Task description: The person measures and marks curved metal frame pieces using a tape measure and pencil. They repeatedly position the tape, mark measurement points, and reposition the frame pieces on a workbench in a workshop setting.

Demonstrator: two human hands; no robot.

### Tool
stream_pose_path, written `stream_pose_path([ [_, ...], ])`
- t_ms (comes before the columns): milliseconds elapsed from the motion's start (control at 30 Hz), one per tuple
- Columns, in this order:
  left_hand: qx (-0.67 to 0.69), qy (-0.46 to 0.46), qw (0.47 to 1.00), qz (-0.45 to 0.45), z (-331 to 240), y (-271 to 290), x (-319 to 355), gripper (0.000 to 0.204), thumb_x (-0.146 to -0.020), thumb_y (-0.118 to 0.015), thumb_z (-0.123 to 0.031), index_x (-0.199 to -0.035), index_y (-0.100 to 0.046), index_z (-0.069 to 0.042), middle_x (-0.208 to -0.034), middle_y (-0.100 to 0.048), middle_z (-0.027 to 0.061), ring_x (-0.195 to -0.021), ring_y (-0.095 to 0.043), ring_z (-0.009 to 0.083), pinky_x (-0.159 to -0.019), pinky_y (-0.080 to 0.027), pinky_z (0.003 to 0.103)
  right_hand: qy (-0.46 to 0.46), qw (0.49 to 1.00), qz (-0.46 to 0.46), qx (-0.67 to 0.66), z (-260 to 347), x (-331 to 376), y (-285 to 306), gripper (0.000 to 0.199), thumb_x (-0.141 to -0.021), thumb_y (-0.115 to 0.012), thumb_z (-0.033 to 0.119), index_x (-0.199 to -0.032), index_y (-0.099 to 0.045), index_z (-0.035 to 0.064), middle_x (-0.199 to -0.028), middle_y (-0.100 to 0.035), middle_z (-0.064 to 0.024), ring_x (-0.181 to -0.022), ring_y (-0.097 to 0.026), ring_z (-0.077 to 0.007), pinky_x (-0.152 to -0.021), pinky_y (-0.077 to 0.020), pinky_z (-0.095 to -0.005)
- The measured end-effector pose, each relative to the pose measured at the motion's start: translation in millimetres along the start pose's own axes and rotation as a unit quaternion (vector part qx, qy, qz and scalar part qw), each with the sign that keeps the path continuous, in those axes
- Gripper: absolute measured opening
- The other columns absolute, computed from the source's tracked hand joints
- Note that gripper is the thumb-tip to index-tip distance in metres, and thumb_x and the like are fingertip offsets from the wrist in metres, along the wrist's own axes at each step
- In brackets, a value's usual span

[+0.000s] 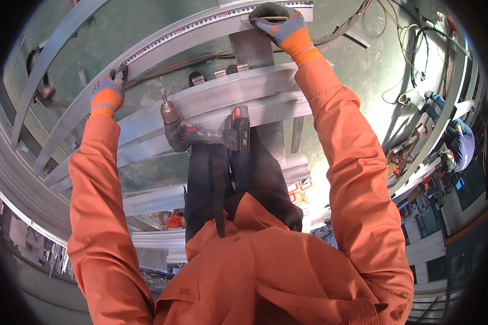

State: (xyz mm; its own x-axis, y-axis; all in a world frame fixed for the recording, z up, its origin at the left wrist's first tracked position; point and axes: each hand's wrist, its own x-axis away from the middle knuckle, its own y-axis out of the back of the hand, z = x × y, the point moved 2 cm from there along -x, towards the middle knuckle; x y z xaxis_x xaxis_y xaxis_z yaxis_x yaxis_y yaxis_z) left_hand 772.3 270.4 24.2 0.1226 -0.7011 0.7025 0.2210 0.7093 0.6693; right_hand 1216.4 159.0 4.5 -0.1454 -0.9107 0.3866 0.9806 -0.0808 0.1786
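Observation:
A tape measure (181, 31) is stretched along a long silver metal profile (211, 37) at the far side. Its near-left end is at my gloved left hand (108, 91), whose fingers are closed on it against the profile. Toward the tape's right end, my gloved right hand (283, 26) rests on the profile with fingers bent round a thin, tan, pencil-like stick (276, 19). Both gloves are grey and orange. A cordless drill (206, 132) with a bit in its chuck lies nearer me, over the closer profiles.
More metal profiles (233, 89) lie across in front of my legs. Cables (412, 38) run over the green floor (358, 70) at the right. Another person (458, 143) in blue is bent down at the far right. Stacked profiles (11, 173) line the left.

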Motion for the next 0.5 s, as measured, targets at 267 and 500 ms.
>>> stream_pose_path([
  [267, -0.02, 0.006, 1.0, 0.014, 4, -2, -1, 0.055, -0.103, -0.047, -0.054, -0.141, -0.062, -0.017, -0.135, -0.066, 0.0174, -0.127, -0.059, 0.0393, -0.106, -0.047, 0.046, 0.027, 0.999, -0.009, 0.046, -7, -2, -3, 0.014, -0.083, -0.076, 0.01, -0.096, -0.075, 0.0038, -0.086, -0.074, -0.0031, -0.079, -0.068, -0.0112, -0.076, -0.0567, -0.0282],
  [500, 0.007, -0.008, 1.0, -0.001, 1, 1, 6, 0.059, -0.102, -0.048, -0.055, -0.136, -0.063, -0.009, -0.137, -0.064, 0.0188, -0.128, -0.058, 0.039, -0.107, -0.047, 0.046, 0.024, 0.995, -0.062, 0.07, -7, 3, 11, 0.023, -0.085, -0.075, 0.018, -0.103, -0.077, 0.003, -0.091, -0.076, -0.0074, -0.085, -0.072, -0.0147, -0.083, -0.0569, -0.03],
])
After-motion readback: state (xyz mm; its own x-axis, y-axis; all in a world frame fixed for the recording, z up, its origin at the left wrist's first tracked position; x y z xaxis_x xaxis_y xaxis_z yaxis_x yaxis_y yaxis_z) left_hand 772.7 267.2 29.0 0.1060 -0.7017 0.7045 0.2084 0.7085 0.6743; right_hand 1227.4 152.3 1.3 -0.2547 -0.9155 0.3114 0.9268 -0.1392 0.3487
